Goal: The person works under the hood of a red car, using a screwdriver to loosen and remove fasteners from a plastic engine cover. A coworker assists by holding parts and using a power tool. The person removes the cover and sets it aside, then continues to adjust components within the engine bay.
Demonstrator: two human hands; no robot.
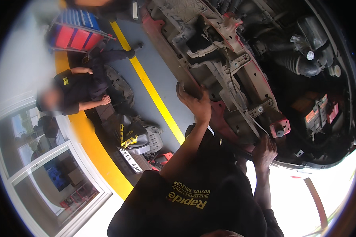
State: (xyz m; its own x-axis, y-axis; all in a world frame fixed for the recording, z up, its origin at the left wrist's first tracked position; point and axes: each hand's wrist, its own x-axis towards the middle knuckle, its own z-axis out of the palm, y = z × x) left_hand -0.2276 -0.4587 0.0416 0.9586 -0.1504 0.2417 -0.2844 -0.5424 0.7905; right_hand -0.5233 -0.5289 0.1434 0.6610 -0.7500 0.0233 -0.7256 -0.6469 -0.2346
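My left hand (197,105) is closed round the edge of a long, dusty red bumper beam (171,59) along the front of a car. My right hand (265,151) is closed in a pinch beside the red corner bracket (280,128), at the end of a thin rod or cable (252,121). Whatever lies between those fingertips is hidden. Between my hands runs the exposed front frame (241,85), with bare metal brackets and bolt holes. Behind it the engine bay is open, with a ribbed black air hose (300,65) and a battery (316,118).
A co-worker (77,89) sits at the left by removed dark car parts (120,89). A licence plate (130,160) and a black bag (134,136) lie nearby. A yellow line (146,85) crosses the grey floor. Red and blue chairs (77,37) stand far left, windows (55,173) nearer.
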